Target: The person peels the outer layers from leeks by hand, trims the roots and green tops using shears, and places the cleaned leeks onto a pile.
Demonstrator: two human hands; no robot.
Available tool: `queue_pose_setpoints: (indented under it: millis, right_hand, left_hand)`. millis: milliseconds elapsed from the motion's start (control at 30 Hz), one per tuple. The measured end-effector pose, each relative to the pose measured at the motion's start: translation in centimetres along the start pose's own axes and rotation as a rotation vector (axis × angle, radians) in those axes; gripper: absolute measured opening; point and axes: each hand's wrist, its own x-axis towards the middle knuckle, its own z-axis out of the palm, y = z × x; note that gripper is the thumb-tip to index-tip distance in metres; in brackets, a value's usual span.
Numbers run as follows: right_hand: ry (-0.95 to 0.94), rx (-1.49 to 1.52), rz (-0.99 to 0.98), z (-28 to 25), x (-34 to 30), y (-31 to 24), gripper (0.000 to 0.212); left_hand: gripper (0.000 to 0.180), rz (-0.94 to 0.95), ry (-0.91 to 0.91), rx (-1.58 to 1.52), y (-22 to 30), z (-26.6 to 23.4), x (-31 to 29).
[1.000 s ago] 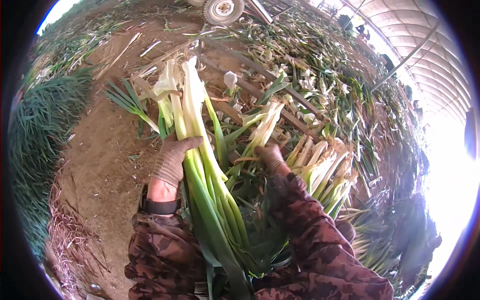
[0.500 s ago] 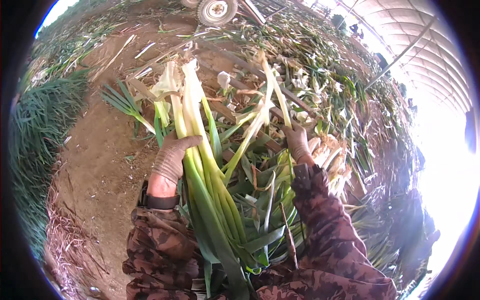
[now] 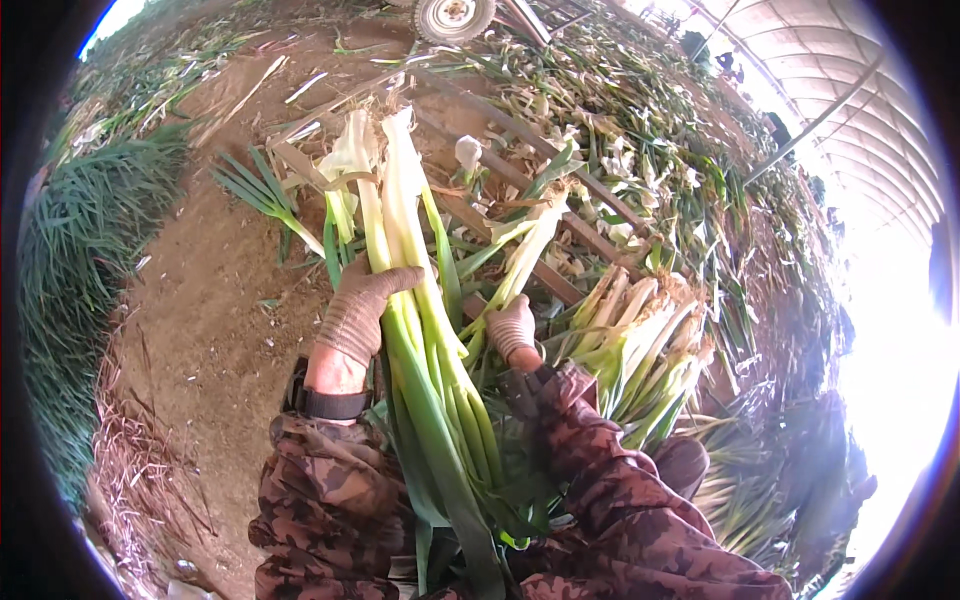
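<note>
From far off, I see my left hand [image 3: 370, 305] in a ribbed glove [image 3: 348, 325], wrapped round long, smooth leeks [image 3: 430, 360], white at the top. My right hand [image 3: 512, 328] is closed on thin stalks [image 3: 530, 245] just beside them. A stringy-rooted bunch [image 3: 640, 335] lies to the right, brown dirt [image 3: 225, 300] to the left.

From here I count two hands, left hand [image 3: 365, 305] and right hand [image 3: 512, 328], in two knit gloves [image 3: 348, 332] and two camouflage sleeves [image 3: 335, 500], with one dark wristband [image 3: 336, 405]. Two handfuls of green onions [image 3: 408, 230], one per hand; one bundle of green onions [image 3: 642, 340] lying apart. One wheel [image 3: 455, 15] shows clearly. The littered stalks [image 3: 630, 160] are too tangled to count.
</note>
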Motion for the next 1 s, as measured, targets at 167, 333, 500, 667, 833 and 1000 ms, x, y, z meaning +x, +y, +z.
queue_pose_setpoints:
  millis: [167,333,500,667,833,1000]
  right_hand:
    - [0.012,-0.008,0.019,-0.6,-1.3,-0.6,0.049]
    - [-0.147,0.011,0.041,-1.6,-1.3,0.5,0.053]
    - [-0.002,-0.095,0.047,-0.7,-3.0,-1.1,0.058]
    - [-0.148,-0.029,0.016,-1.6,-0.3,0.4,0.054]
    - [-0.417,0.937,0.27,-8.4,-0.4,-2.2,0.024]
    - [-0.402,0.755,0.02,-12.9,0.6,-1.6,0.024]
  left_hand:
    - [0.037,0.006,0.003,0.011,-0.8,0.0,0.3]
    - [0.041,-0.024,-0.004,-0.003,-0.4,0.9,0.0]
    - [0.044,-0.025,-0.01,0.017,-0.7,0.9,0.4]
    - [0.043,-0.011,-0.061,0.009,-0.9,1.6,0.3]
    - [0.042,0.013,-0.042,0.034,-0.7,0.8,-0.1]
    - [0.037,-0.022,-0.015,0.077,-0.4,2.0,0.0]
